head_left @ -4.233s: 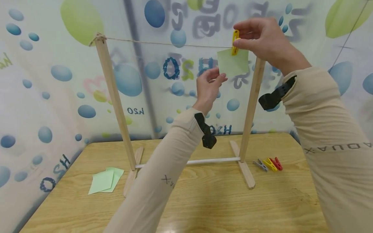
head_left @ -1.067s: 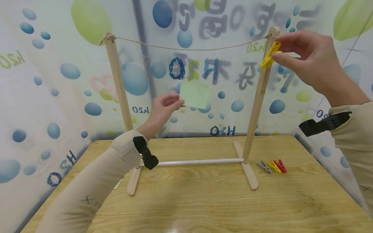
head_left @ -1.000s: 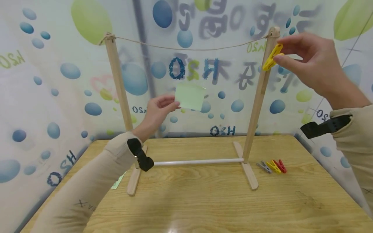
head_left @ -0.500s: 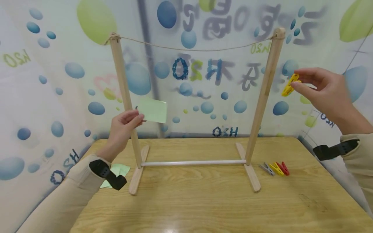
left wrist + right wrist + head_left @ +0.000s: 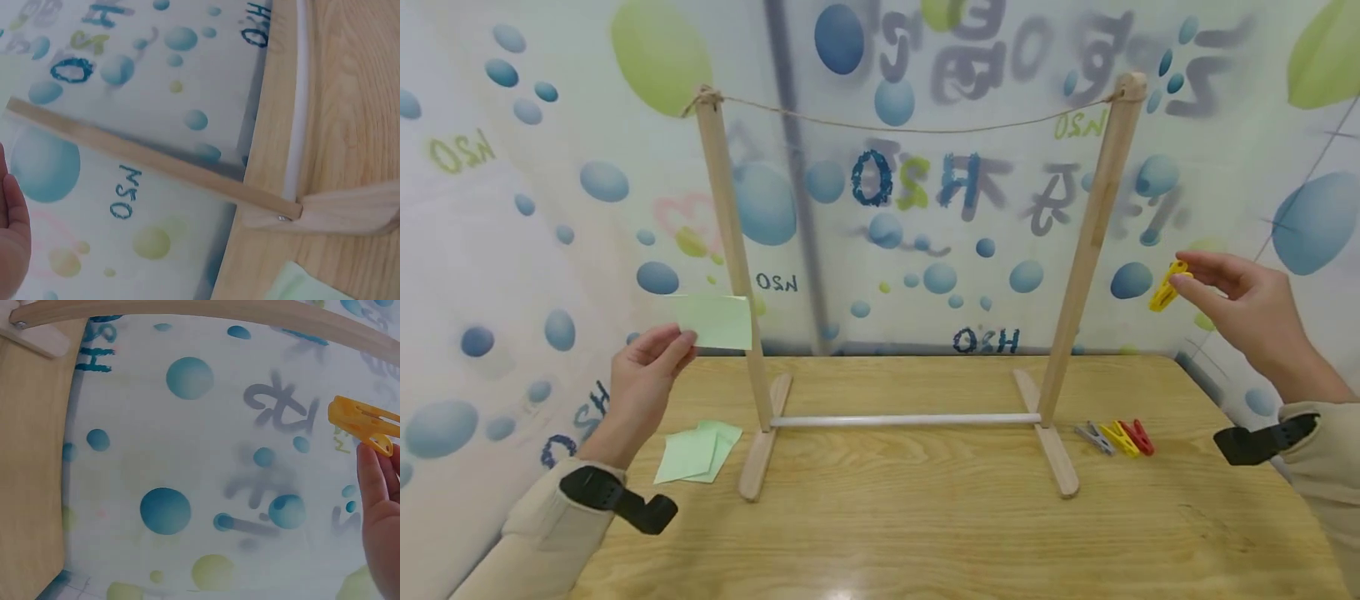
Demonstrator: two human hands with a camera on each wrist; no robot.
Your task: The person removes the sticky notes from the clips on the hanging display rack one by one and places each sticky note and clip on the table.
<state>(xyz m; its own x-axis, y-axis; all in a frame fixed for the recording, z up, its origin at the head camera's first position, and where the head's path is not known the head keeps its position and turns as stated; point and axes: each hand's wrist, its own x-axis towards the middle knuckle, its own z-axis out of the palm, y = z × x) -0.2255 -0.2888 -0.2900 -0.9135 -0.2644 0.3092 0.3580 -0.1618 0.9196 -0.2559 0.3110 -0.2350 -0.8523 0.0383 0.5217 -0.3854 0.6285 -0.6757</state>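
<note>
My left hand [image 5: 643, 379] pinches a pale green paper square [image 5: 718, 323] by its left edge, in front of the rack's left post [image 5: 727, 192]. In the left wrist view only part of that hand [image 5: 14, 231] shows, at the left edge. On the right, my right hand [image 5: 1255, 312] holds a yellow clothespin [image 5: 1168, 286] between thumb and fingers, beyond the right post [image 5: 1097, 225]. The right wrist view has the same clothespin [image 5: 365, 422] at its right side. A thin string [image 5: 917, 130] sags between the tops of the two posts with nothing hanging on it.
More green paper squares [image 5: 688, 456] lie overlapped on the wooden table [image 5: 902, 525], left of the rack's left foot [image 5: 758, 467]. Grey, yellow [image 5: 1120, 437] and red [image 5: 1138, 436] clothespins lie right of the right foot [image 5: 1060, 467]. A white rod [image 5: 906, 420] joins the posts low down.
Earlier, both hands had the paper and clothespin up at the string. Since then, the left hand has carried the paper down and left, and the right hand the clothespin down and right.
</note>
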